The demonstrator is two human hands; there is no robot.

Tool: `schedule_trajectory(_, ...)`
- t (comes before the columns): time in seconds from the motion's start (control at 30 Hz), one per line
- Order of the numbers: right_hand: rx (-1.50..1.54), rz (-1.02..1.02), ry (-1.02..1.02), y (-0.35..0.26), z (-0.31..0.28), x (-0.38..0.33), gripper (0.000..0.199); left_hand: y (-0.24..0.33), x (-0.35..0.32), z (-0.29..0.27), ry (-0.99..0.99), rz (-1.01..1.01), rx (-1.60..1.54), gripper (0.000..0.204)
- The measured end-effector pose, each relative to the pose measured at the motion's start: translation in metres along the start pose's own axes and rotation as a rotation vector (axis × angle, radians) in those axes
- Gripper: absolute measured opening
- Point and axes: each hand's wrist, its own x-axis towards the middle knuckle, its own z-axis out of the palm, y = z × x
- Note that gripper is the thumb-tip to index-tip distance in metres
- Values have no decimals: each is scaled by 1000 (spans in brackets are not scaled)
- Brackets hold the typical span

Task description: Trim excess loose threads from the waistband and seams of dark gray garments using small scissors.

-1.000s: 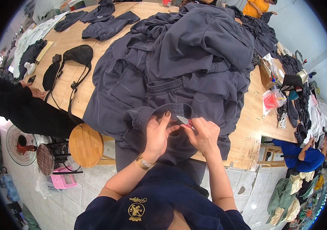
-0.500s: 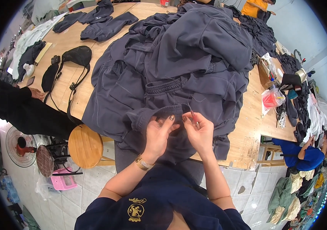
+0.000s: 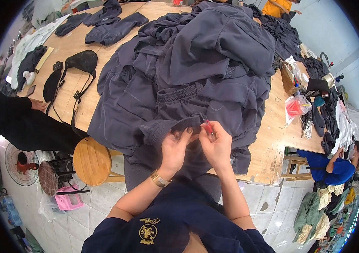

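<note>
My left hand (image 3: 173,154) is closed on the gathered elastic waistband (image 3: 159,131) of a dark grey garment, thumb on top and fingers tucked inside the opening. Pinched in my right hand (image 3: 216,147) is a small red tool (image 3: 208,127) with a thin point. Its tip is at the upper edge of the waistband, close to my left thumb; the exact kind of tool is too small to tell. Just beyond my hands lies another gathered waistband (image 3: 177,94), part of a large heap of dark grey garments (image 3: 217,46) on the wooden table (image 3: 268,145).
A black strapped bag (image 3: 81,61) lies on the table's left, near another person's hand (image 3: 38,105). A round wooden stool (image 3: 92,161) and a fan (image 3: 22,164) stand left. On the right are a plastic bag with red contents (image 3: 297,106) and a seated person in blue (image 3: 340,169).
The red tool has tilted and shows more clearly between my right fingers, its tip still by the waistband. My left hand keeps its hold. The whole view has shifted slightly.
</note>
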Motion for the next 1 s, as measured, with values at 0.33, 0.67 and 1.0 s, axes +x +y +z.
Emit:
schedule_trajectory(0.33, 113, 37, -26, 8, 0, -7, 11, 2, -2, 2, 40, -48, -97, 16)
schedule_trajectory(0.67, -165, -207, 28, 14, 3, -6, 11, -14, -8, -6, 46, -44, 183, 17)
schedule_trajectory(1.0, 363, 253, -53, 14, 0, -5, 5, -7, -3, -2, 62, 16, -18, 15)
